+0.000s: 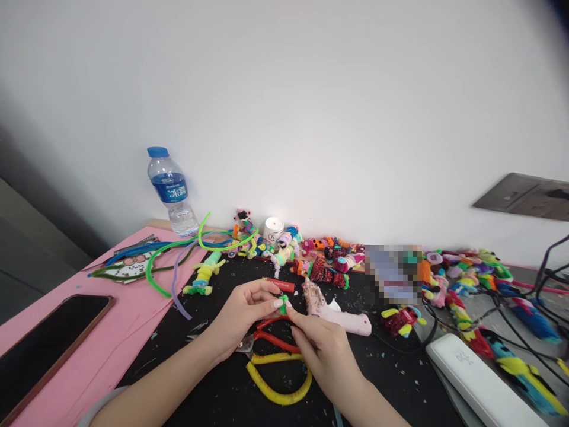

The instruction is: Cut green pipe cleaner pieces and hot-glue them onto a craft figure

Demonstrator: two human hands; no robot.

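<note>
Both hands meet over the black mat (178, 356), pinching a small green fuzzy piece (283, 304) that looks like bent pipe cleaner. My left hand (249, 314) grips it with thumb and forefinger from the left. From the right, the thumb and forefinger of my right hand (322, 344) close on its lower side. Beneath the hands lie red-handled pliers (275, 340) and a tool with yellow handles (280, 396), both partly covered. A pale pink glue gun (347, 320) rests just right of the hands, its nozzle end crusted. Behind the fingers is a red lighter (284, 285).
Pipe-cleaner figures (320, 271) line the wall, with more heaped at the right. A water bottle (171, 193) stands at back left near loose pipe cleaners (153, 267). A phone (53, 356) lies left; a white power bank (480, 379) and cables lie right.
</note>
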